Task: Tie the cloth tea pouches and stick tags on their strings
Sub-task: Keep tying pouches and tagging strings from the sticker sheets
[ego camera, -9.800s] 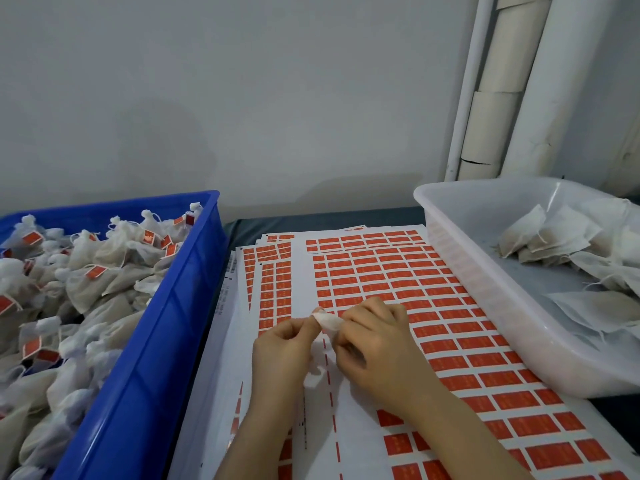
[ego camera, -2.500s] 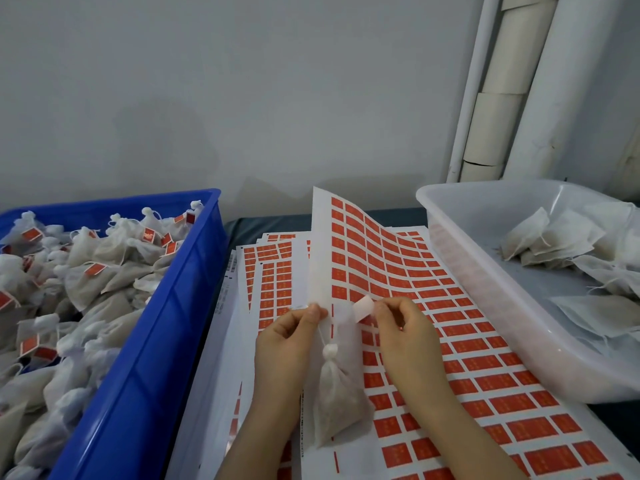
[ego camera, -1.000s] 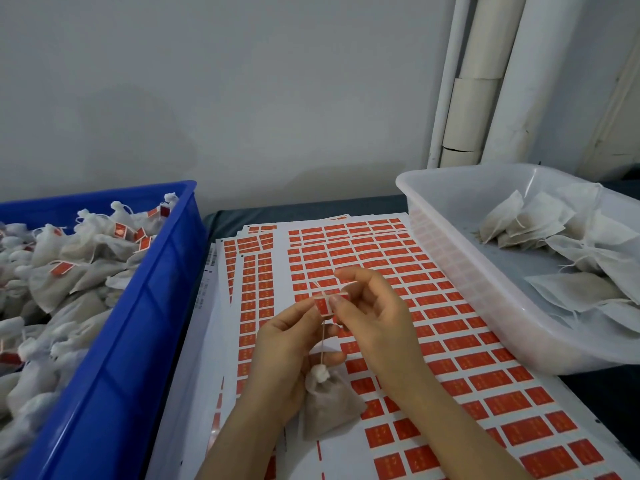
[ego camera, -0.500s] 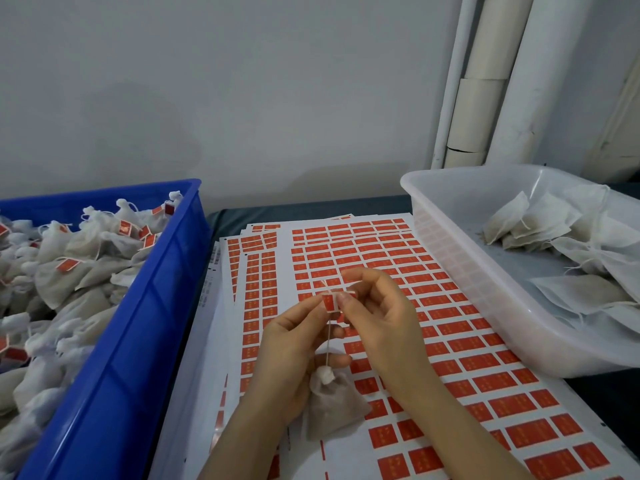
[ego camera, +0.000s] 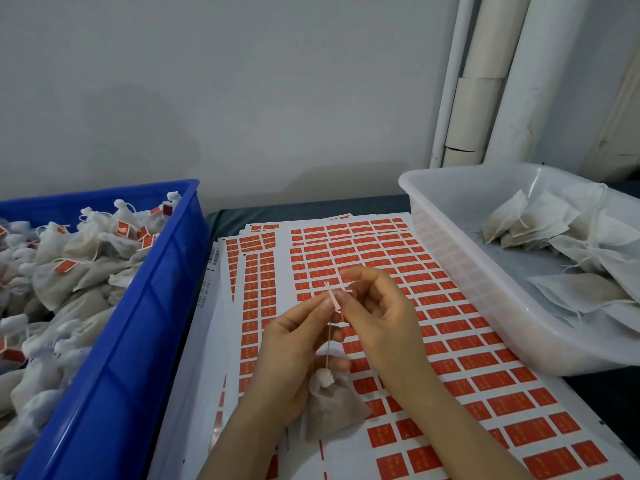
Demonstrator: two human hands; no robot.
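A tied cloth tea pouch (ego camera: 332, 408) hangs by its string (ego camera: 328, 341) over the sticker sheets (ego camera: 433, 327). My left hand (ego camera: 294, 351) pinches the string's upper end between thumb and forefinger, and its lower fingers rest against the pouch's knot. My right hand (ego camera: 384, 320) pinches a small red tag (ego camera: 335, 301) folded around the top of the string, right against the left fingertips. The sheets lie flat and carry rows of red stickers.
A blue bin (ego camera: 114, 341) on the left is heaped with tied, tagged pouches. A translucent white tub (ego camera: 460, 282) on the right holds flat untied pouches. White pipes (ego camera: 485, 81) stand against the grey wall behind.
The tag has gone from a peeled sticker held beside the string to being folded over the string's top. Both hands stay together above the sheets, and the lifted sheet lies flat again.
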